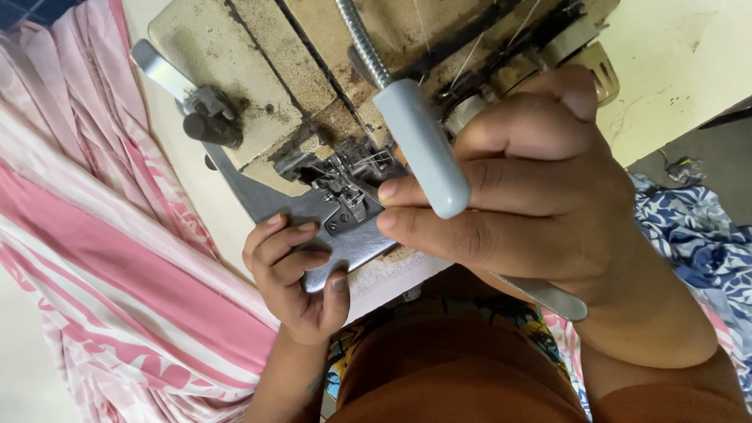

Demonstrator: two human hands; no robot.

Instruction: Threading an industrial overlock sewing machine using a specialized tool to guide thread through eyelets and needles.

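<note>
My right hand (533,188) is positioned directly in front of the needle area, with the index and middle fingers extended leftward and their fingertips (392,205) pinched together on a fine tool or thread at the presser foot (345,205); the item is too thin to identify. The presser foot sits at the centre of the view, on the grey metal bed plate (274,205) of the sewing machine (258,70). My left hand (291,270) is clenched around the near edge of that plate, fingers curled over the top surface and thumb pressed up from below. A pale blue-grey lamp head (423,149) on a flexible metal gooseneck (360,39) crosses in front of my right hand and lies against the fingers. The machine body above is cream, with worn, stained paint, and carries a dark knob (213,125) at its left side. A thin thread (470,55) runs down toward the needle area. A flat metal strip (548,298) projects from beneath my right wrist. Pink and white striped fabric (102,258) lies spread to the left of the machine. Blue and white patterned fabric (705,243) is bunched at the right. My rust-coloured garment (454,368) fills the bottom of the view.
</note>
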